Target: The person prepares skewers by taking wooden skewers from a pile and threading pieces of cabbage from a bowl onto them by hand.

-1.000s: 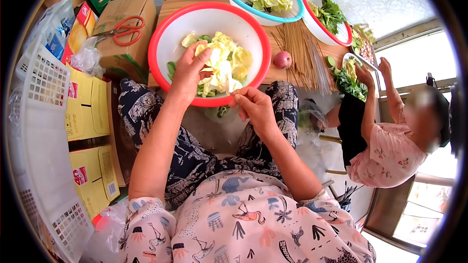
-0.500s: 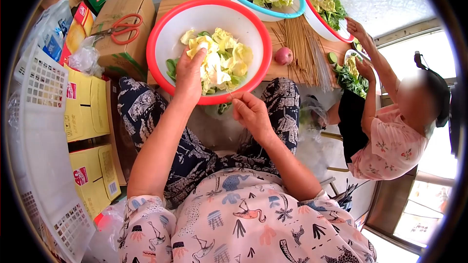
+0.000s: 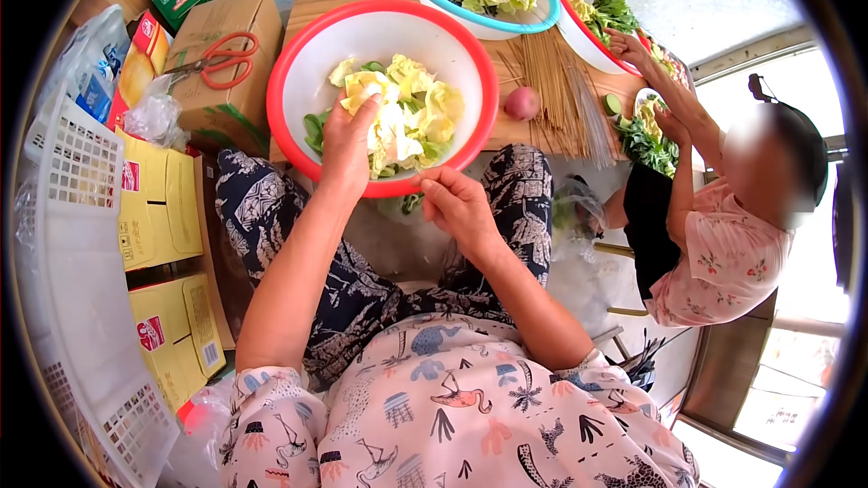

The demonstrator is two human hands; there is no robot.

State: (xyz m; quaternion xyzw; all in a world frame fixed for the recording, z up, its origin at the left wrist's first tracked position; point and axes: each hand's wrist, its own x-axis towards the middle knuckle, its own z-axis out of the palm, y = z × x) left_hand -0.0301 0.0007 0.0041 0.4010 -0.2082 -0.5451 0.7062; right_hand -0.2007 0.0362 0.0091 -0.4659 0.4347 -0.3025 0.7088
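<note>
A white basin with a red rim [image 3: 287,45] stands on the wooden table in front of me, holding pale yellow leaves [image 3: 440,110] and some green ones. My left hand [image 3: 348,146] is closed on a bunch of yellow leaves over the basin's left part. At the basin's near edge, my right hand [image 3: 455,208] is pinched, thumb against forefinger. Something thin seems to be between those fingertips, too small to make out. To the right of the basin lie a red onion [image 3: 522,103] and many thin wooden skewers [image 3: 559,95].
A blue-rimmed basin [image 3: 488,23] and a smaller red-rimmed basin [image 3: 579,36] stand farther back. A co-worker [image 3: 723,253] sits at the right, one hand at that basin. Left are a carton [image 3: 226,95] with orange-handled scissors [image 3: 231,61], yellow boxes [image 3: 163,203] and a white crate [image 3: 77,244].
My left hand has closed further round the leaves, and my right hand has shifted slightly left and down. The co-worker's raised hands have come down, one to the far red-rimmed basin.
</note>
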